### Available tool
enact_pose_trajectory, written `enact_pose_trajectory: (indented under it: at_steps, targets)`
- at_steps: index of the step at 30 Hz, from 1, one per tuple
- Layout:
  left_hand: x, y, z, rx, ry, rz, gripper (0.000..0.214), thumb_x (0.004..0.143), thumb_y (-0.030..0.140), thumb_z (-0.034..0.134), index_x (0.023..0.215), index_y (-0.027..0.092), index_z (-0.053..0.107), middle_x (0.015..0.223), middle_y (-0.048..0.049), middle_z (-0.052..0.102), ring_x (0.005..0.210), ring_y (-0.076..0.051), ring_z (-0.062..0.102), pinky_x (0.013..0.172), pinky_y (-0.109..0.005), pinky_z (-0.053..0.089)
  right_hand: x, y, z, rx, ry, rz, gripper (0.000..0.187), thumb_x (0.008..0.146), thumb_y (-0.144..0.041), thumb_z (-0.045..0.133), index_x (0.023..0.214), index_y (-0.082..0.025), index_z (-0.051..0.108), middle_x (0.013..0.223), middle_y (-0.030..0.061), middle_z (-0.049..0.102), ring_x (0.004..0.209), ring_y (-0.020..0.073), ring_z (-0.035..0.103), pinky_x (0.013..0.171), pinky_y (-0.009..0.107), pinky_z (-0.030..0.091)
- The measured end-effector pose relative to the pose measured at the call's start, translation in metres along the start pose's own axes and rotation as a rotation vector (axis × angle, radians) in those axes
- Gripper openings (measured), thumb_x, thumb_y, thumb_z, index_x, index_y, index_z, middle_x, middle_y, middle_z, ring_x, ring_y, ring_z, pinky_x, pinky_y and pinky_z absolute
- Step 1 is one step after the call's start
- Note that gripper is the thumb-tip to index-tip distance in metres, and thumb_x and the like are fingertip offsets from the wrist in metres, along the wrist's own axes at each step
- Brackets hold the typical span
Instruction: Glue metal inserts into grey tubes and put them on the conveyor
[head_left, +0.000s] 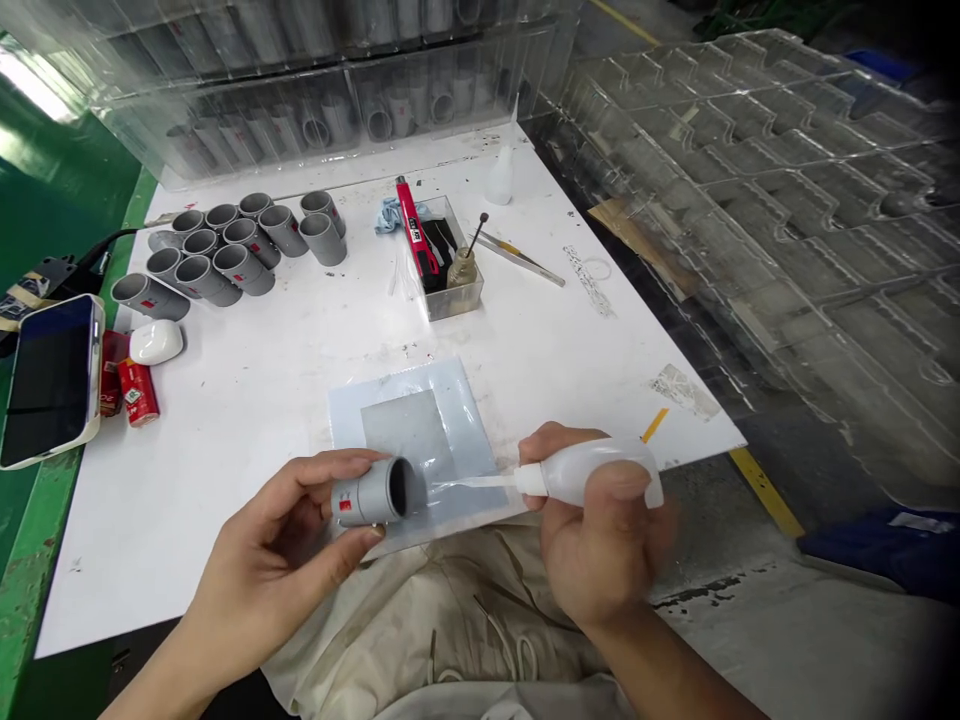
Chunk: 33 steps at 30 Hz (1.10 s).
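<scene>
Cream cloth (465, 610): 1, lying over the person's lap at the near edge of the white worktop (247, 400).
Left hand (277, 560): fingers and thumb curled around 1 grey pipe coupling (367, 492), pinching it from both sides.
Grey pipe coupling: held in the air just over the worktop's near edge, lying sideways, open mouth turned right; 1 small red label on its side.
Right hand (600, 560): fingers wrapped around 1 squeeze bottle (592, 470), thumb pressed on top.
Squeeze bottle: translucent, held level, its long nozzle pointing left, tip just beside the coupling's mouth; cannot tell whether they touch.
Plastic-sleeved sheet (420, 430): 1, flat on the worktop under both hands.
Loose couplings (225, 250): about 12, grey, clustered at the far left of the worktop.
Clear box (454, 295): 1, mid-worktop, holding 1 red utility knife (414, 235) and 1 small jar (463, 268) with a stick in it.
Second squeeze bottle (499, 175): 1, upright, beyond the box.
Blue rag (390, 212): 1, just left of the knife.
Metal strip (521, 258): 1, right of the box.
Phone (49, 380): 1, at the left edge, screen dark.
White case (156, 342): 1, beside the phone.
Red tin (137, 392): 1, just below that case.
Clear trays (750, 200): many, stacked on the right; too many to count.
</scene>
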<state>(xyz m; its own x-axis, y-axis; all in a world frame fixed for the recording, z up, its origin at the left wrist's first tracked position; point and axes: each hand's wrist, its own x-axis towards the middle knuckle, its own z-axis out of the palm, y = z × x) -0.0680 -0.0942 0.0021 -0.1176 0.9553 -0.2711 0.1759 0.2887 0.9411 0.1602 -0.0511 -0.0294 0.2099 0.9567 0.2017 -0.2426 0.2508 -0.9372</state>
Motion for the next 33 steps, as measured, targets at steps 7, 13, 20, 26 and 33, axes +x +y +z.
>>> enact_pose_trajectory:
  at_steps: [7,13,20,26,33]
  targets:
    - [0.001,-0.009,0.005,-0.034,0.027,0.014,0.035,0.084,0.037,0.092,0.115,0.03,0.078,0.123,-0.0016,0.078,0.111,-0.02,0.073,0.092,-0.025,0.06,0.006,0.002,-0.001,-0.002,-0.074,-0.07,0.033,0.107,-0.046,0.061,0.096,-0.025,0.083,0.091,0.0058,0.078,0.061,0.0178,0.064,0.051,0.036,0.049]
    - [0.001,-0.012,0.004,-0.013,0.002,0.041,0.031,0.087,0.034,0.089,0.116,0.036,0.078,0.127,0.0027,0.077,0.114,-0.017,0.073,0.093,-0.019,0.059,0.004,0.003,0.006,0.005,-0.104,-0.042,0.041,0.11,-0.051,0.055,0.099,-0.023,0.083,0.086,0.007,0.076,0.066,0.0195,0.065,0.056,0.036,0.051]
    - [0.002,-0.013,0.002,0.006,-0.058,0.105,0.032,0.092,0.026,0.083,0.12,0.039,0.076,0.127,0.0035,0.077,0.119,-0.016,0.072,0.097,-0.018,0.059,-0.002,0.012,0.012,-0.054,-0.083,-0.046,0.034,0.11,-0.045,0.056,0.105,-0.025,0.083,0.089,0.0042,0.076,0.069,0.0164,0.064,0.062,0.033,0.051]
    - [0.008,-0.02,-0.007,0.095,-0.156,0.216,0.038,0.093,0.021,0.082,0.125,0.04,0.072,0.131,0.0028,0.076,0.12,-0.016,0.073,0.098,-0.018,0.061,0.0,0.009,0.014,-0.063,-0.062,-0.011,0.036,0.11,-0.047,0.056,0.104,-0.025,0.083,0.087,0.0042,0.076,0.068,0.0169,0.065,0.062,0.033,0.053]
    - [0.011,-0.021,-0.011,0.146,-0.191,0.279,0.039,0.094,0.022,0.082,0.127,0.038,0.07,0.132,0.0016,0.075,0.122,-0.016,0.073,0.099,-0.016,0.06,0.003,0.01,0.015,-0.075,-0.036,0.031,0.035,0.109,-0.049,0.058,0.099,-0.026,0.084,0.091,0.0016,0.078,0.067,0.0139,0.066,0.062,0.03,0.054]
